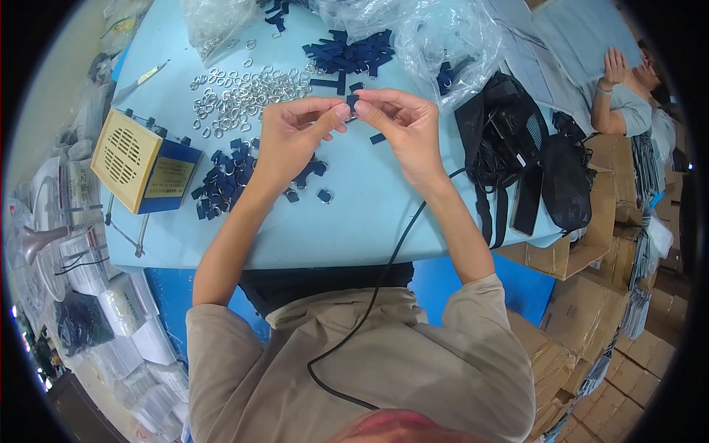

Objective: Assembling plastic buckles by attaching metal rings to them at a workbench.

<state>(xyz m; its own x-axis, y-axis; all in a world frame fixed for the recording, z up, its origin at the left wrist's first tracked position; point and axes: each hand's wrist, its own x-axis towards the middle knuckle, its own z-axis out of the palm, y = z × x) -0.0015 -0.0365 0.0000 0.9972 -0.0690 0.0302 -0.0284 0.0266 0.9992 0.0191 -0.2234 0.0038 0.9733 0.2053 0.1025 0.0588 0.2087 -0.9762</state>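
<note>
Over the light blue table [354, 221], my left hand [292, 136] and my right hand [402, 125] meet fingertip to fingertip. Together they pinch a small navy fabric strap piece [352, 102] with what looks like a metal ring on it. A spread of loose silver metal rings [244, 96] lies beyond my left hand. A pile of finished navy pieces with rings [225, 184] sits under my left wrist. More navy strap pieces [351, 55] are heaped at the far side of the table.
A beige and blue box device [140, 162] stands at the table's left. Black straps and a bag [524, 159] lie on the right. Clear plastic bags [436, 37] sit at the back. Cardboard boxes [591, 310] stack to the right, where another person [628, 96] sits.
</note>
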